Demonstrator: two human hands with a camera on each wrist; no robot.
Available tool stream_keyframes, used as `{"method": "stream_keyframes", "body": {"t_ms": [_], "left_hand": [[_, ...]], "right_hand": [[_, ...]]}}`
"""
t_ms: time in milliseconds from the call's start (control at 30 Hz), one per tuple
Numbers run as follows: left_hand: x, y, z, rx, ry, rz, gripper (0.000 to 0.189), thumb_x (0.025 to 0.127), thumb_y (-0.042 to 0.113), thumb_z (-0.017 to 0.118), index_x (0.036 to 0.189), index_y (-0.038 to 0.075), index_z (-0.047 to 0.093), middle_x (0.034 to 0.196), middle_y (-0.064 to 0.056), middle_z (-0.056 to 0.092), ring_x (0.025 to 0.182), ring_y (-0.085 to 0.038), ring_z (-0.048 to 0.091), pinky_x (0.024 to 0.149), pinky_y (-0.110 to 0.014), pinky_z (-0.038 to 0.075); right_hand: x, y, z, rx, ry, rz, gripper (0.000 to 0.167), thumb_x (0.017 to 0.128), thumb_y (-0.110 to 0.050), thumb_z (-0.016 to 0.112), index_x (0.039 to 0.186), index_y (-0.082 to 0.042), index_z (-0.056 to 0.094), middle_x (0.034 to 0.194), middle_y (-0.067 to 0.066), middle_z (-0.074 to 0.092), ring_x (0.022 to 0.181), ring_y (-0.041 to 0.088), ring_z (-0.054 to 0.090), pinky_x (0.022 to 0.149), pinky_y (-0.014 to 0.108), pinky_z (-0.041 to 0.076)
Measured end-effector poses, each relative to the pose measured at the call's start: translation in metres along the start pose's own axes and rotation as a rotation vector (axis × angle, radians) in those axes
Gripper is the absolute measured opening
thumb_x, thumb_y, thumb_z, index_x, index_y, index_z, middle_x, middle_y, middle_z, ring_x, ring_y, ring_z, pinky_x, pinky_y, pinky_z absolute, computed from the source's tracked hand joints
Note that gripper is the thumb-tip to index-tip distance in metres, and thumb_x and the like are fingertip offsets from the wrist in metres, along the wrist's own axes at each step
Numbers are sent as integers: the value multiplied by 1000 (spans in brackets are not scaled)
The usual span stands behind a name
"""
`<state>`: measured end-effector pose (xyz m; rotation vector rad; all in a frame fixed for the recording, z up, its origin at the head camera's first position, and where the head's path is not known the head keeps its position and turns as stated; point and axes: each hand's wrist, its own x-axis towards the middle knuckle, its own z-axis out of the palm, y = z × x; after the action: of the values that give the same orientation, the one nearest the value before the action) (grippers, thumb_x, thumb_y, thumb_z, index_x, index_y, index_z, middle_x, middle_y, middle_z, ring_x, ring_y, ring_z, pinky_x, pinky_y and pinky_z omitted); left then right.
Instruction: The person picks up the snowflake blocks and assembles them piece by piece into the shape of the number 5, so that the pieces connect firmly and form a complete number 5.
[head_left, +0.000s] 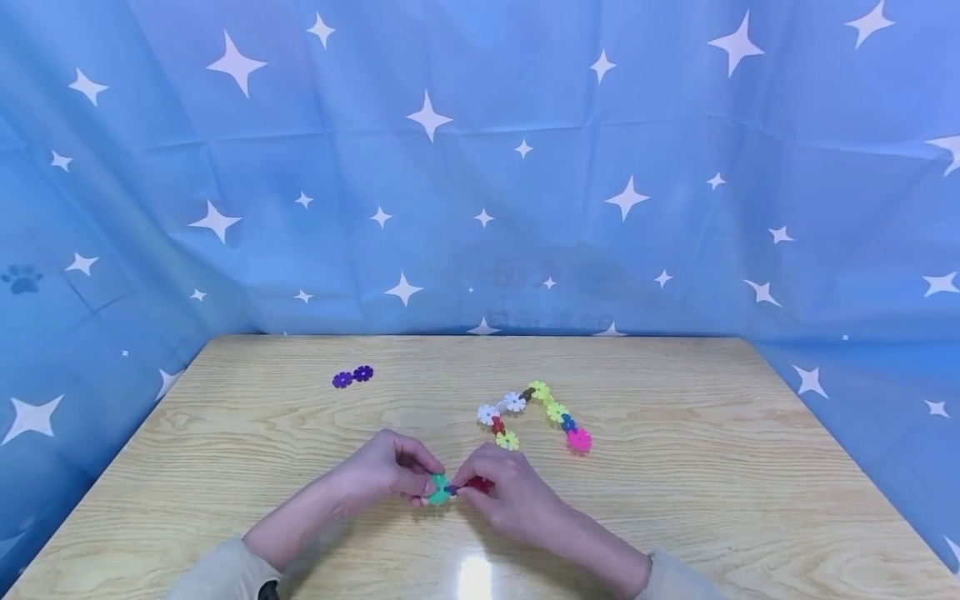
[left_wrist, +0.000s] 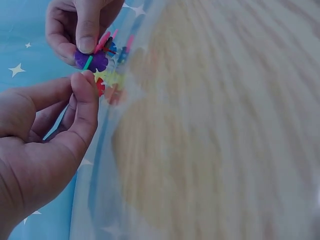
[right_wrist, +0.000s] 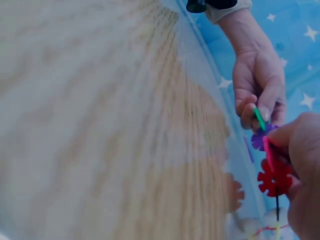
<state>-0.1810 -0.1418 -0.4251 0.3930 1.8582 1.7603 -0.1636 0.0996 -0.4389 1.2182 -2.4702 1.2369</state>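
My left hand [head_left: 386,468] pinches a green snowflake disc [head_left: 438,492] between thumb and fingers, low over the front middle of the table. My right hand [head_left: 517,496] holds a purple snowflake disc [left_wrist: 97,62] that meets the green one edge to edge, crosswise. In the right wrist view a pink disc [right_wrist: 268,154] and a red disc [right_wrist: 275,180] follow the purple one, partly covered by the right fingers. Beyond the hands lies a bent chain of discs: yellow [head_left: 507,440], red, white [head_left: 513,402], brown, yellow, blue and pink [head_left: 579,440]. Whether it joins the held discs is hidden.
Two joined purple discs [head_left: 352,377] lie at the back left of the wooden table [head_left: 675,500]. A blue curtain [head_left: 480,183] with white stars hangs behind the table and along its sides.
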Motion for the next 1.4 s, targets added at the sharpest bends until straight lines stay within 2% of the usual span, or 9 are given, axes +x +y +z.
{"method": "stream_keyframes", "body": {"t_ms": [133,267,500,733,900,1000,1133,1300,1400], "left_hand": [[-2,-2,-1,10,18,-11,24,85,-7,71,107,-14,67,89,-15,70,69,-16,67,70,-26,60],[-2,-2,-2,-8,20,-2,23,87,-5,72,108,-13,67,91,-16,71,72,-18,68,73,-27,61],[-5,-4,-1,-80,18,-1,26,86,-7,72,110,-14,66,97,-17,72,83,-23,72,83,-35,61],[-4,-3,2,-124,-5,-2,25,87,-7,71,110,-15,66,96,-21,73,79,-21,73,82,-35,62],[-3,-2,-1,-72,28,13,27,89,-2,73,112,-15,66,95,-20,72,79,-23,73,80,-35,62],[1,-3,-8,-31,101,41,32,90,2,74,115,-16,65,96,-20,72,81,-24,72,79,-36,62],[10,-4,-27,30,258,91,36,90,3,74,119,-15,64,97,-20,73,84,-25,72,80,-37,62],[17,1,-68,179,487,111,36,89,2,76,121,-12,66,105,-15,72,83,-19,69,75,-30,62],[17,6,-94,294,597,109,34,90,2,76,120,-11,67,108,-18,72,79,-18,67,68,-27,60]], "right_hand": [[0,2,1,-5,7,-19,16,86,3,78,95,-10,75,90,-3,70,82,2,59,68,19,55],[0,1,2,-12,20,31,18,83,-5,84,97,-11,75,92,-4,70,83,4,61,70,19,56],[0,-2,3,-38,-8,137,36,77,-21,91,108,-13,75,98,-8,70,89,3,61,76,22,54],[0,-2,7,-14,4,131,39,76,-18,92,112,-11,76,93,-9,69,82,0,58,71,20,53],[-1,-1,7,-13,15,117,36,78,-18,91,110,-10,76,93,-7,70,83,1,60,71,20,54],[-3,-1,5,-24,12,138,36,79,-22,90,110,-9,76,94,-6,71,84,2,62,73,21,55],[-5,-2,0,-20,-6,189,37,81,-26,89,112,-10,76,97,-6,73,88,3,65,79,24,55],[-7,-4,-5,34,-55,232,36,84,-26,86,113,-9,75,99,-4,75,89,4,66,78,23,56],[-7,-5,-7,48,-72,230,35,84,-25,86,113,-8,75,98,-4,76,89,5,65,76,22,55]]}}
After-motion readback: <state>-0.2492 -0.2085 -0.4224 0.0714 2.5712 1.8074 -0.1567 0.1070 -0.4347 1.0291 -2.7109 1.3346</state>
